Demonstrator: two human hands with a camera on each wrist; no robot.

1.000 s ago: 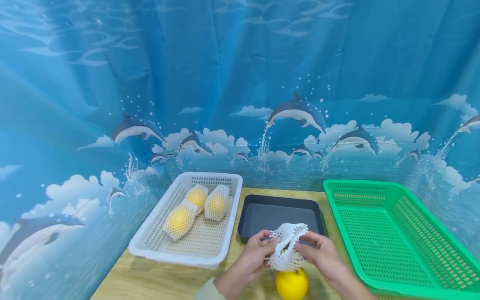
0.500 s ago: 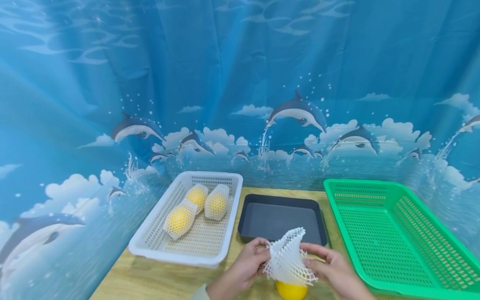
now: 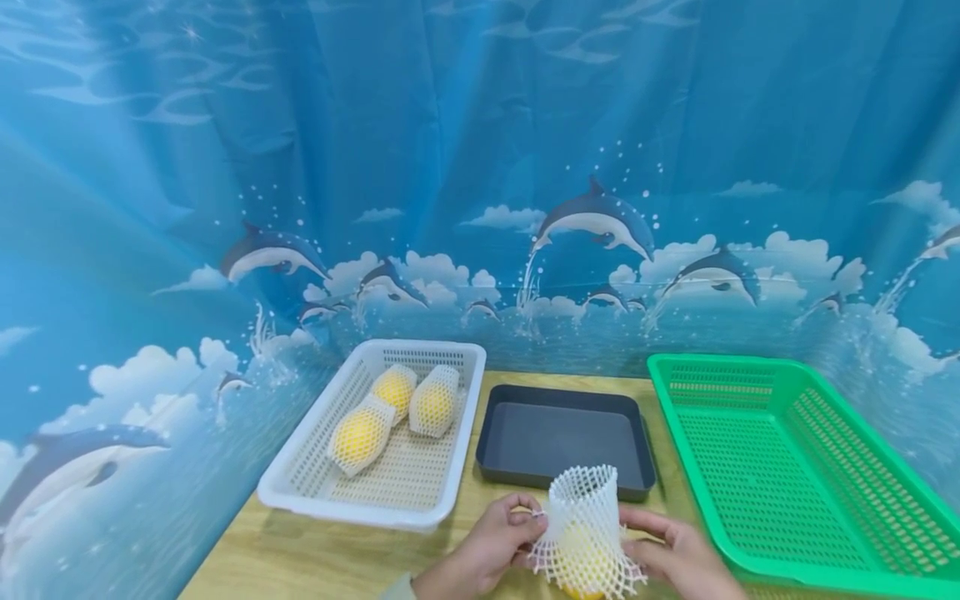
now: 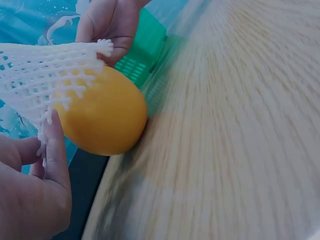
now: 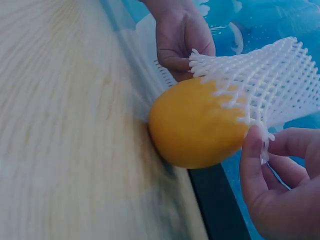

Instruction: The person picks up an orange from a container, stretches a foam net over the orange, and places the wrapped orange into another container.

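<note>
A white foam fruit net [image 3: 585, 504] stands upright over a round yellow-orange fruit [image 4: 110, 117] on the table. Its wide lower end is spread around the upper part of the fruit, whose lower part shows bare in both wrist views. My left hand [image 3: 493, 537] pinches the net's edge at the left between thumb and fingers. On the opposite side my right hand [image 3: 675, 554] pinches the same edge, thumb and fingertips right at the fringe [image 5: 262, 132]. The net's narrower top end rises loose above the fruit.
A white basket [image 3: 352, 512] at the left holds three yellow fruits [image 3: 360, 437] in foam nets. Behind my hands lies a dark grey tray [image 3: 562, 433]. To the right stands a green basket [image 3: 757, 467]. A dolphin-printed curtain [image 3: 480, 167] hangs behind the wooden table [image 3: 262, 554].
The net, earlier crumpled above the fruit, is now opened out and drawn down over its top. Both hands have moved slightly lower with it. The baskets and tray stay put.
</note>
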